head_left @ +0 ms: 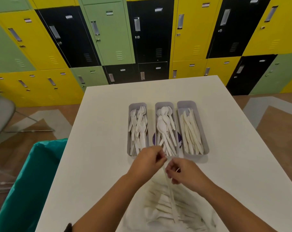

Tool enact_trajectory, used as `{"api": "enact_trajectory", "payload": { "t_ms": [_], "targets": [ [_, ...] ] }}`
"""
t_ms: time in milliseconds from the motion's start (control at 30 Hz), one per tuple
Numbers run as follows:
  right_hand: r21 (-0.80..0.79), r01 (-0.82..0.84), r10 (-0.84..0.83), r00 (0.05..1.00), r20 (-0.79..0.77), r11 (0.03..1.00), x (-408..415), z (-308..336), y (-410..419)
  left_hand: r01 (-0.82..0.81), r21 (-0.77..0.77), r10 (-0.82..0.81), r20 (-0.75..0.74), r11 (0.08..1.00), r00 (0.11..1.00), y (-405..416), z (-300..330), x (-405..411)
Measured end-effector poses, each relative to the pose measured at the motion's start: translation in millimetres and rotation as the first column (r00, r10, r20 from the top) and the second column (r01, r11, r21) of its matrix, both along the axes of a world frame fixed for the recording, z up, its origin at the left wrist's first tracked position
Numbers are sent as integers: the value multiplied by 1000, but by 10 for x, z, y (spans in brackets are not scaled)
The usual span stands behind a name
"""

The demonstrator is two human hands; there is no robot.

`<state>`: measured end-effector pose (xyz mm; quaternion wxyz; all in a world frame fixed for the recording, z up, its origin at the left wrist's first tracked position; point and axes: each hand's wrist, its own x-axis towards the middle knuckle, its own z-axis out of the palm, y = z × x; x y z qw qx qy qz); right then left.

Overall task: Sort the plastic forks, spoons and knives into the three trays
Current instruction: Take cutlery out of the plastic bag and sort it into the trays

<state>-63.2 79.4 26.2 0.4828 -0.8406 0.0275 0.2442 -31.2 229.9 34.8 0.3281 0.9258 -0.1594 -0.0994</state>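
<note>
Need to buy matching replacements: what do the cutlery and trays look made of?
Cutlery, such as the spoons: probably plastic, off-white, matte, thin and uniform. The three trays, like the right one: likely moulded plastic, pale grey, smooth, with rounded corners. The table looks like white laminate, though I can't be sure.

Sitting side by side on the table (98,148), well past centre toward 12 o'clock: fork tray (137,105) at 9 o'clock, spoon tray (164,104) between, knife tray (186,103) at 3 o'clock. Lying at 6 o'clock of the trays: a loose cutlery pile (160,203). Hovering between pile and trays: left hand (147,160) and right hand (183,173). Standing off the table's edge at 8 o'clock: a bin (24,181). Lining the far side at 12 o'clock: lockers (108,36).
</note>
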Motion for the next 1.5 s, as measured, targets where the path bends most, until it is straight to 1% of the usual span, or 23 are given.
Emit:
{"api": "enact_trajectory", "payload": {
  "t_ms": [100,167,233,300,367,400,467,533,600,667,733,800,933,1067,1167,1233,1333,1500],
  "targets": [
    [-258,-93,105,994,33,962,-182,-152,61,177,166,-173,-38,970,984,40,-91,-242],
    [-393,-138,168,985,43,909,-263,-255,109,247,255,-230,-96,935,968,35,-206,-328],
    [-463,-193,227,974,19,865,-392,-329,208,292,331,-255,-151,897,955,74,-289,-453],
    [-505,-217,257,966,9,835,-484,-431,286,319,352,-267,-187,880,945,98,-388,-524],
    [-520,-185,247,968,52,834,-595,-513,346,321,348,-273,-180,881,945,153,-431,-609],
    [-507,-158,223,972,69,848,-637,-559,351,312,339,-271,-164,887,948,184,-452,-638],
    [-454,-103,151,986,72,885,-683,-611,327,294,335,-269,-117,895,956,250,-493,-674],
    [-436,-91,129,990,58,896,-698,-606,299,270,341,-262,-72,901,962,319,-540,-686],
    [-489,-127,178,982,58,863,-717,-571,291,249,343,-247,-51,906,968,377,-569,-693],
    [-554,-201,281,958,63,808,-761,-554,301,228,343,-225,-48,911,973,414,-585,-690],
    [-585,-268,371,926,62,766,-833,-606,326,224,338,-213,-70,914,975,448,-597,-684],
    [-601,-303,423,904,64,739,-894,-634,346,235,328,-215,-97,915,972,480,-622,-670],
    [-576,-377,479,878,28,725,-933,-579,348,243,269,-204,-165,932,965,564,-629,-602],
    [-553,-398,486,874,15,732,-909,-548,330,187,168,-135,-283,968,950,689,-608,-468],
    [-566,-446,543,840,3,693,-898,-571,300,175,157,-119,-316,972,941,732,-598,-409],
    [-567,-487,578,816,-23,665,-882,-557,282,218,187,-148,-328,958,933,707,-584,-409],
    [-563,-532,605,793,-70,632,-843,-501,284,331,283,-222,-357,900,907,616,-554,-440],
    [-605,-495,575,815,-74,623,-830,-528,347,448,445,-262,-419,776,869,452,-530,-534]
  ]
}}
